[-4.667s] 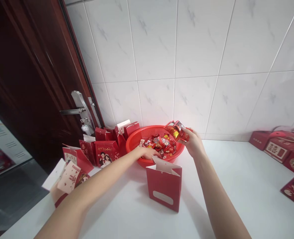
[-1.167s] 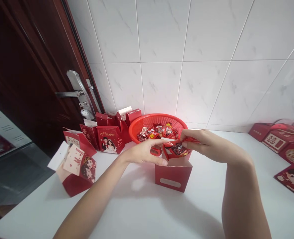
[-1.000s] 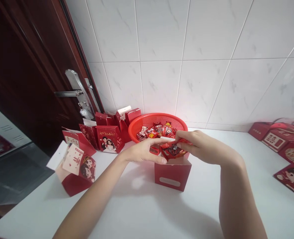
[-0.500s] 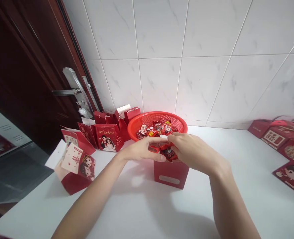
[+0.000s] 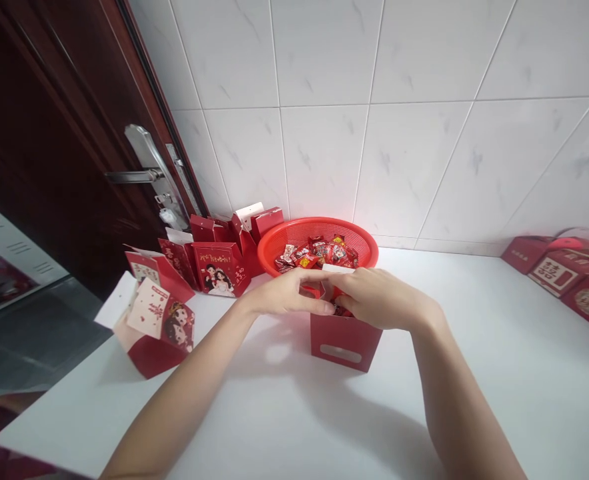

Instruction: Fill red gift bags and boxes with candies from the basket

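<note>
A red paper candy box stands upright on the white table with its top open. My left hand curls around the left side of its rim, thumb at the front edge and fingers behind. Over the opening, my right hand has its fingers bent down inside, pressed together at the top. What they hold is hidden. A bit of red wrapper shows between the two hands. A white flap sticks up at the back of the box. Directly behind sits a red plastic basket with several wrapped candies.
Several red boxes stand at the left, the closest one with its lid flaps raised. More red boxes lie at the right by the tiled wall. A dark door with a metal handle is at the left.
My right fingers have sunk lower into the box, and the candies at its opening are now mostly covered. My left hand keeps its place at the rim. The view has shifted slightly.
</note>
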A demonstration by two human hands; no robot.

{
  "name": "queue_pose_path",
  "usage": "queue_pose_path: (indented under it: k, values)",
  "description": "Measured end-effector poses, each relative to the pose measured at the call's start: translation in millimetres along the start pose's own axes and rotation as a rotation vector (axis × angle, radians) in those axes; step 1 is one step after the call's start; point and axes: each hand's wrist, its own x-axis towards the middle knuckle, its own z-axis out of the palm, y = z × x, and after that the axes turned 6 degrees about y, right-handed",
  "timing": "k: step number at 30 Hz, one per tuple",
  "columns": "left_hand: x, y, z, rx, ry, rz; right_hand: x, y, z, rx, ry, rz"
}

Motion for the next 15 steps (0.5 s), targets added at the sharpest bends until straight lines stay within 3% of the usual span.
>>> queue_pose_path:
  k: [10,15]
  values:
    - [-0.8,3.1,0.3,-0.002,0.001,0.003,-3.5,3.0,-7.3,0.094,-0.066,0.045]
    - [-0.2,0.2,-0.2,0.019,0.011,0.004,-8.9,7.9,-10.9,0.05,0.11,0.141]
